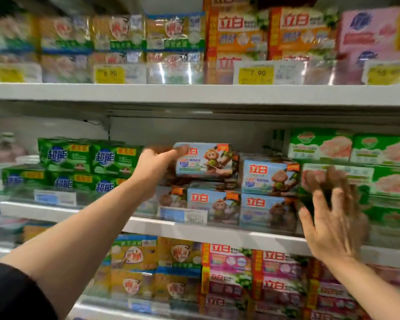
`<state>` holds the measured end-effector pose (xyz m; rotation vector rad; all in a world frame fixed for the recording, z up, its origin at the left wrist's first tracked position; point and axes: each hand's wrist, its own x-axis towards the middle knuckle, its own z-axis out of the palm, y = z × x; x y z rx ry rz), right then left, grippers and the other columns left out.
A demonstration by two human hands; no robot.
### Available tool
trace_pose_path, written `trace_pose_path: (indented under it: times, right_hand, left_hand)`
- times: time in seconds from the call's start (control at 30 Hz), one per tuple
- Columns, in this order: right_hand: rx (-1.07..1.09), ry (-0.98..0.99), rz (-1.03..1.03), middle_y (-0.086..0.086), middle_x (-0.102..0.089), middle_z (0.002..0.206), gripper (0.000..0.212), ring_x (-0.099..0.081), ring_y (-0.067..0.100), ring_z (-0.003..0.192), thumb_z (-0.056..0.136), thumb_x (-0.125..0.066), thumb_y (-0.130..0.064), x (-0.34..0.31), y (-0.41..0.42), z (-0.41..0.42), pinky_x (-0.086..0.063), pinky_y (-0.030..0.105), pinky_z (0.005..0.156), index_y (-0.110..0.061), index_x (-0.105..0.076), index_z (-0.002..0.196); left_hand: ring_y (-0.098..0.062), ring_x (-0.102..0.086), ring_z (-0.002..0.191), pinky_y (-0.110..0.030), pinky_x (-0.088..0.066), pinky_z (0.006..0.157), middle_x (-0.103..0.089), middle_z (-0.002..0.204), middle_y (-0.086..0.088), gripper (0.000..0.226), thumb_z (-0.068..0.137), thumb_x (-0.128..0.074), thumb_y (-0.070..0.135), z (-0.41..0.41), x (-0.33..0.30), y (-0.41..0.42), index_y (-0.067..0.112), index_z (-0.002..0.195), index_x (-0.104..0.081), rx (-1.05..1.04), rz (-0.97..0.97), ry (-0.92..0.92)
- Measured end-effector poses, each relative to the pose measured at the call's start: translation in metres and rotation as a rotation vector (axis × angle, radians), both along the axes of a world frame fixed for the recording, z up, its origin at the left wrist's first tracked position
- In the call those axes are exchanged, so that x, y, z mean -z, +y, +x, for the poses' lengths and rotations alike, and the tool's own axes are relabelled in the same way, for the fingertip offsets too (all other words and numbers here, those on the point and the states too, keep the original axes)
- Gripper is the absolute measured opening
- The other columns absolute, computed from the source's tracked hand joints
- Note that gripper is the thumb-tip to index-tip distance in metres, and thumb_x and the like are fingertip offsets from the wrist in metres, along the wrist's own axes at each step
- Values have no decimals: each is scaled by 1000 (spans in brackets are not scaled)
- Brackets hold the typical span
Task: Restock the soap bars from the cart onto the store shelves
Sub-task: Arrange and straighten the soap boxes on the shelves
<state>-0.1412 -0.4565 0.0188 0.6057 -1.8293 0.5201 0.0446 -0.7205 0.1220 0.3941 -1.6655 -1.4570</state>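
Left hand (156, 163) set a blue monkey-print soap pack (203, 159) atop the stack on the middle shelf (217, 232).

The left fingers (180, 149) curled over the pack's left end at about 9 o'clock of it, thumb side blurred, grasping it. The pack sat on top of other blue packs (269, 177), which stood two high toward 4 o'clock. The right hand (333, 218) hovered at 3 o'clock of the stack, fingers spread and released, motion-blurred, in front of green-and-pink soap boxes (321, 146). Green soap boxes (90, 158) stood at 9 o'clock. A yellow price tag (255, 76) hung on the upper shelf at 12 o'clock.
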Motion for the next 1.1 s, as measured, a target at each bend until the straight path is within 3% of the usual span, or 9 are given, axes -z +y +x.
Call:
trace_pose_path:
  times: [0.1, 0.3, 0.37, 0.43, 0.53, 0.7, 0.9, 1.0, 1.1]
  right_hand:
    - [-88, 34, -37, 25, -34, 125, 55, -36, 44, 121, 98, -20, -52, 2, -1, -3, -29, 54, 102, -7, -46, 115]
    - [-92, 58, -21, 23, -34, 131, 52, -31, 41, 129, 94, -31, -48, 1, 0, -2, -25, 52, 108, -7, -52, 116]
    - [-83, 57, -17, 23, -35, 135, 60, -31, 42, 130, 96, -26, -49, 3, -1, -2, -23, 53, 110, -4, -56, 122]
    - [-69, 55, -11, 25, -38, 135, 69, -32, 43, 129, 97, -20, -52, 4, 0, -2, -22, 53, 111, -1, -60, 121]
    - [-75, 48, -3, 24, -38, 137, 72, -30, 42, 131, 97, -19, -53, 5, 1, 0, -20, 50, 112, 0, -61, 121]
    - [-70, 36, 8, 21, -36, 137, 67, -31, 41, 129, 97, -24, -51, 5, 0, 1, -27, 55, 107, -2, -59, 126]
    - [-90, -55, 96, 19, -40, 138, 50, -35, 38, 126, 93, -33, -48, 6, 17, 9, -38, 56, 99, -14, -49, 126]
    - [-104, -91, 199, 16, -48, 140, 54, -36, 32, 129, 97, -26, -51, 15, 54, 17, -29, 53, 109, -21, -38, 140]
    - [-88, -116, 278, 9, -44, 146, 55, -37, 27, 136, 94, -36, -44, 21, 114, 29, -21, 53, 114, -22, -37, 145]
  left_hand:
    - [-24, -71, 62, -30, -55, 50, -74, 79, -14, 50, 75, -76, 37, -13, -6, 0, 3, 109, -62, 51, 163, -74]
    - [-21, -70, 61, -31, -57, 68, -73, 68, -4, 44, 80, -61, 58, -29, -7, 10, 14, 81, -68, -14, 48, -334]
    - [-28, -70, 81, -41, -55, 85, -75, 85, -7, 62, 74, -50, 71, -30, -6, 7, 15, 90, -70, -122, -89, -381]
    - [-30, -64, 93, -41, -50, 90, -70, 100, -11, 65, 88, -38, 68, -30, -4, 10, 11, 92, -68, -292, -283, -419]
    - [-25, -58, 87, -35, -46, 89, -62, 93, -6, 61, 95, -30, 63, -24, 4, 24, 12, 84, -59, -322, -394, -357]
    - [-26, -67, 74, -45, -57, 75, -70, 80, -9, 70, 83, -42, 73, -27, 16, 24, 6, 86, -66, -362, -558, -425]
    - [-30, -67, 74, -49, -56, 70, -70, 79, -13, 52, 89, -56, 54, -22, 26, 33, 3, 87, -64, -368, -517, -291]
    - [-20, -65, 91, -33, -51, 83, -69, 101, -4, 20, 91, -62, 22, -13, 52, 73, 9, 107, -64, -576, -564, 63]
    - [-14, -62, 101, -22, -46, 88, -66, 113, -1, 31, 89, -64, 11, -17, 80, 149, 11, 119, -60, -379, -609, 265]
